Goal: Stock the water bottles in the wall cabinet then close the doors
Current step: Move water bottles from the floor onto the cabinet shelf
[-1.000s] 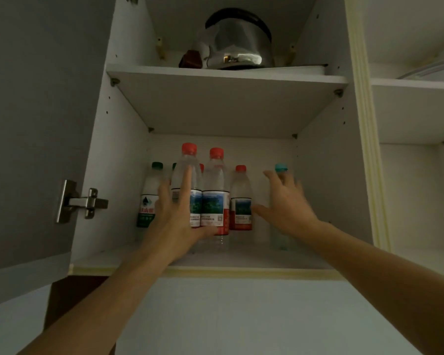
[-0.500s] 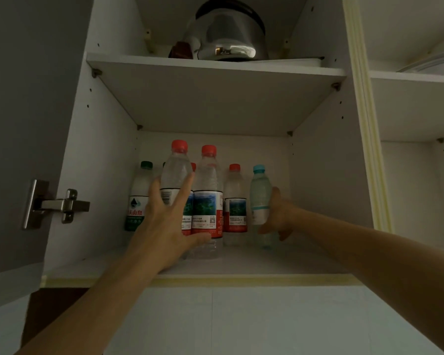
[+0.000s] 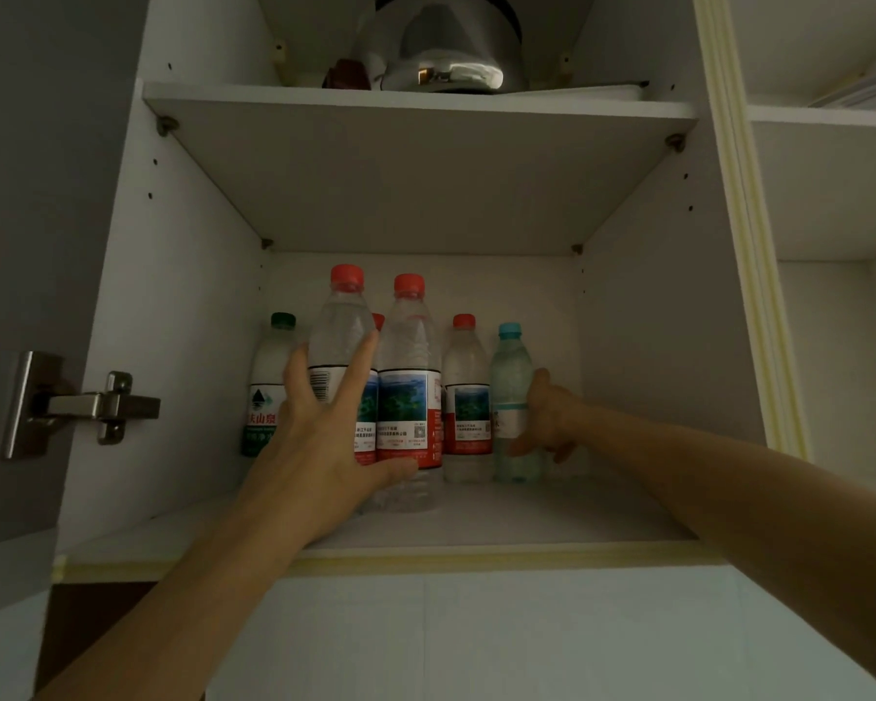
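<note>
The right hand (image 3: 544, 422) has slid down to grip the blue-capped bottle (image 3: 511, 397) standing on the cabinet shelf (image 3: 552, 518), while the left hand (image 3: 319, 437) keeps spread fingers pressed against a red-capped bottle (image 3: 342, 341), so stocking looks nearly finished.

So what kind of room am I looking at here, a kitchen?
Probably a home kitchen: a white wall cabinet with a steel door hinge, a shiny metal kettle on the upper shelf, and clear plastic water bottles on the lower shelf.
</note>
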`<action>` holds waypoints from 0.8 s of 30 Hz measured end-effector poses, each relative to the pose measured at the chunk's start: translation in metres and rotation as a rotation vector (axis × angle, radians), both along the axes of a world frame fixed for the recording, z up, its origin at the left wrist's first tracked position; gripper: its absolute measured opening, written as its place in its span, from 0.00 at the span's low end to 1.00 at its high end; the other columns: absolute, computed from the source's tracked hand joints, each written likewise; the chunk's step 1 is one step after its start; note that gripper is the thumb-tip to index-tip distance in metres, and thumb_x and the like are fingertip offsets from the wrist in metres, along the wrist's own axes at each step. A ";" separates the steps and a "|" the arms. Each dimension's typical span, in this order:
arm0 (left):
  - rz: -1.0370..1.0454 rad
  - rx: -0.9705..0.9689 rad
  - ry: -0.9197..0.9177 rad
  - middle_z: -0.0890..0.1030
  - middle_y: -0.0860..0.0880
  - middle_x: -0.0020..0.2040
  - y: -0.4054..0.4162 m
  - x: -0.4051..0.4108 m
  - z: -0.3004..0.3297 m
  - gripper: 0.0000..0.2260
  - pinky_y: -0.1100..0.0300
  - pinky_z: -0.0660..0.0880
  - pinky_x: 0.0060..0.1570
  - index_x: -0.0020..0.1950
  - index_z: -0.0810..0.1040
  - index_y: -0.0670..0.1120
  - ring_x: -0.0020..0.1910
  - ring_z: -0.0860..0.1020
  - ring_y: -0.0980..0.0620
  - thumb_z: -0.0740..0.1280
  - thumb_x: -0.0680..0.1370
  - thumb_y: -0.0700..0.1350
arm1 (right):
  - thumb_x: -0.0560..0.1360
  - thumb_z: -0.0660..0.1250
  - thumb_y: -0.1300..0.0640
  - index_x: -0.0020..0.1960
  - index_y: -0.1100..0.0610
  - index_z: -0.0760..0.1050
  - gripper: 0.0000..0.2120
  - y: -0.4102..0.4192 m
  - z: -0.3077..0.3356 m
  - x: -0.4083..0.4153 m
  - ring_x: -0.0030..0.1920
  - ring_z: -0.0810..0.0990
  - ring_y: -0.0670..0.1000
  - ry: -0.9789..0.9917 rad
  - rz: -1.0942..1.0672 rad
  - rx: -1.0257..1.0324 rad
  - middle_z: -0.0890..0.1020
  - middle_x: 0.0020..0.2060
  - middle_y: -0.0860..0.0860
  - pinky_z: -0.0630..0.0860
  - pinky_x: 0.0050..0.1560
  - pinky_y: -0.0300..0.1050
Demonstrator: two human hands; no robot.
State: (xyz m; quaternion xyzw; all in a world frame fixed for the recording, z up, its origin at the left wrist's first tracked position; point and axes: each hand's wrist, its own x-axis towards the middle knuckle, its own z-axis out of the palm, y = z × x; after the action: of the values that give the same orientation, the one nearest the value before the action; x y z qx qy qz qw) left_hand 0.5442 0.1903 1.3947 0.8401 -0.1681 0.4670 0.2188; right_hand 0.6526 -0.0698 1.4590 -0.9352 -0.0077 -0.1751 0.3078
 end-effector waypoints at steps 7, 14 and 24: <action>0.010 -0.003 0.000 0.34 0.54 0.79 0.000 0.000 0.000 0.57 0.38 0.65 0.73 0.65 0.28 0.80 0.78 0.59 0.37 0.78 0.63 0.66 | 0.67 0.81 0.44 0.80 0.58 0.29 0.68 -0.001 -0.006 -0.004 0.74 0.65 0.63 -0.119 -0.135 -0.230 0.58 0.78 0.62 0.69 0.71 0.57; -0.025 -0.028 0.043 0.32 0.56 0.79 0.000 0.000 0.000 0.51 0.37 0.62 0.72 0.69 0.31 0.79 0.79 0.55 0.36 0.74 0.73 0.60 | 0.72 0.71 0.35 0.80 0.46 0.56 0.44 0.035 0.012 -0.070 0.62 0.76 0.55 -0.210 0.488 0.244 0.71 0.71 0.54 0.77 0.64 0.59; -0.023 -0.038 0.110 0.30 0.54 0.79 -0.002 -0.010 0.000 0.47 0.40 0.62 0.74 0.73 0.32 0.74 0.81 0.52 0.38 0.70 0.80 0.50 | 0.72 0.79 0.58 0.66 0.46 0.65 0.30 0.067 -0.021 -0.087 0.56 0.83 0.55 -0.124 0.595 0.252 0.80 0.57 0.50 0.85 0.49 0.55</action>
State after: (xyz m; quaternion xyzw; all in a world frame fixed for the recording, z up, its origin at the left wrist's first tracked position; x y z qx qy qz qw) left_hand 0.5339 0.1886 1.3949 0.8582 -0.1566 0.4208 0.2488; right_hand 0.5659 -0.0032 1.4384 -0.8340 -0.2778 -0.1338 0.4575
